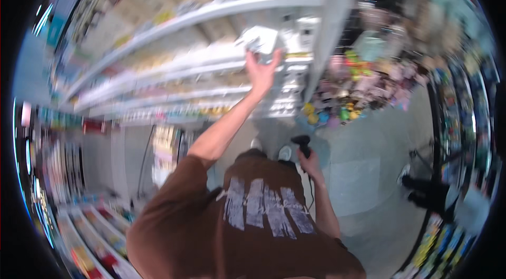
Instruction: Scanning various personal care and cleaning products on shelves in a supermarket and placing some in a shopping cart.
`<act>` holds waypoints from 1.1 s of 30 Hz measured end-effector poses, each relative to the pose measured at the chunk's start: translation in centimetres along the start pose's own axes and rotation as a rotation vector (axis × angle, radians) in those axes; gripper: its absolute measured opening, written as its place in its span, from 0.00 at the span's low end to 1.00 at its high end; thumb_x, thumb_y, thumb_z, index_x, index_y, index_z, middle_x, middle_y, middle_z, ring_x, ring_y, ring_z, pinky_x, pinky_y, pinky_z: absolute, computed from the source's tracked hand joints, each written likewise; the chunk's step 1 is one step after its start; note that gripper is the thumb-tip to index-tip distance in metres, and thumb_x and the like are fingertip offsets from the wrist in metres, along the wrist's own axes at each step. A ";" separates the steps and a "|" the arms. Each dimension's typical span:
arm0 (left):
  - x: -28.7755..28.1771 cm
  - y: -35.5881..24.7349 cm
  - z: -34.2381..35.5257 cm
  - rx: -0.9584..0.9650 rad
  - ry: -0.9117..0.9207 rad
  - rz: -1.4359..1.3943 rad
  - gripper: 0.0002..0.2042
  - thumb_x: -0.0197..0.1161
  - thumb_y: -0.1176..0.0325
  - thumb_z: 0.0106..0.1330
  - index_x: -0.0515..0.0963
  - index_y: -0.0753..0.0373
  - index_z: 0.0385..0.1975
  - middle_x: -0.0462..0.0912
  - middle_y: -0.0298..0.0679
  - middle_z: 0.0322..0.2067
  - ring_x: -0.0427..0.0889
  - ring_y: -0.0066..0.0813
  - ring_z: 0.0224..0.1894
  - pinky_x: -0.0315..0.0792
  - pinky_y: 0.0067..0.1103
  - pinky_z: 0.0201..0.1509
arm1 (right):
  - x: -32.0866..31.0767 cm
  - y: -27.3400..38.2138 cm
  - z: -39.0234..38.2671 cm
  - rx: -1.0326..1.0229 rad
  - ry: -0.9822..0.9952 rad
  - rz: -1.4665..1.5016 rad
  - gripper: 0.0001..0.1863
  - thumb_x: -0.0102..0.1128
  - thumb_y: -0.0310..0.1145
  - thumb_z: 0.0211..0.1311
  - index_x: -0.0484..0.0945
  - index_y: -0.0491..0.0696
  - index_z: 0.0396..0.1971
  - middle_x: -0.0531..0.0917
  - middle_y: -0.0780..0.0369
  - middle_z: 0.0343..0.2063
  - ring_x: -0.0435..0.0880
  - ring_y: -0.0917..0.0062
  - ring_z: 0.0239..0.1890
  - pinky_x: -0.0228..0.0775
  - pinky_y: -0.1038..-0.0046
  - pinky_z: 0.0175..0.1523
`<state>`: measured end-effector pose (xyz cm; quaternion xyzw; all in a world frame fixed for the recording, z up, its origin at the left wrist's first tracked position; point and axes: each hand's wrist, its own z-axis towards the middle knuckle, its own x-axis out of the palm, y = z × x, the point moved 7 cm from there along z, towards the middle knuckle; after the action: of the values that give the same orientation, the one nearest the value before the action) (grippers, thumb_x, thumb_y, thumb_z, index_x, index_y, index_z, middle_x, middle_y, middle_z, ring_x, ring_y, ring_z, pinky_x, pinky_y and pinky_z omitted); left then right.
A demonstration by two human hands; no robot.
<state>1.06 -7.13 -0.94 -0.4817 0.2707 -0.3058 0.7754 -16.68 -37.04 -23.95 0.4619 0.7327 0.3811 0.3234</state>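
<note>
My left hand (260,71) is stretched out to the shop shelves and grips a small white package (259,40) at the edge of a white shelf (211,57). My right hand (309,163) hangs low beside my body and is closed around a black handheld scanner (302,143) with a cable trailing down. Below me I see my brown shirt and my pale shoes on the grey floor. The picture is blurred by motion.
White shelves (174,94) packed with pale boxed goods run across the left and middle. A bin of colourful toys (358,89) stands at the right of them. More product racks curve along the left, lower left and right rims. A dark object (427,189) sits on the floor at right.
</note>
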 end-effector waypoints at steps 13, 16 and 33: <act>-20.4 5.4 -16.2 -0.978 -0.216 -1.022 0.37 0.47 0.36 0.73 0.72 0.67 0.63 0.83 0.49 0.47 0.86 0.39 0.41 0.83 0.32 0.45 | 8.5 4.6 6.4 0.083 0.430 -0.213 0.17 0.65 0.46 0.71 0.75 0.46 0.36 0.73 0.70 0.20 0.72 0.87 0.14 0.62 0.79 0.19; -27.1 5.4 -19.0 -0.891 -0.340 -0.962 0.38 0.41 0.32 0.76 0.71 0.63 0.64 0.81 0.43 0.50 0.85 0.36 0.41 0.84 0.32 0.45 | 13.0 6.9 7.3 -0.010 0.600 -0.363 0.19 0.65 0.48 0.70 0.78 0.45 0.40 0.74 0.68 0.17 0.72 0.84 0.13 0.64 0.76 0.19; -41.5 12.8 -16.3 -0.963 -0.292 -1.118 0.33 0.46 0.36 0.76 0.73 0.59 0.64 0.83 0.42 0.48 0.86 0.38 0.40 0.85 0.33 0.41 | 31.7 22.0 -3.7 -0.161 0.824 -0.324 0.17 0.67 0.36 0.68 0.80 0.37 0.45 0.85 0.64 0.27 0.81 0.79 0.30 0.74 0.70 0.38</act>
<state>-35.48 18.33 -13.83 -0.8690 -0.0161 -0.4347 0.2360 -21.87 -2.48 -7.09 0.1240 0.8313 0.5334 0.0951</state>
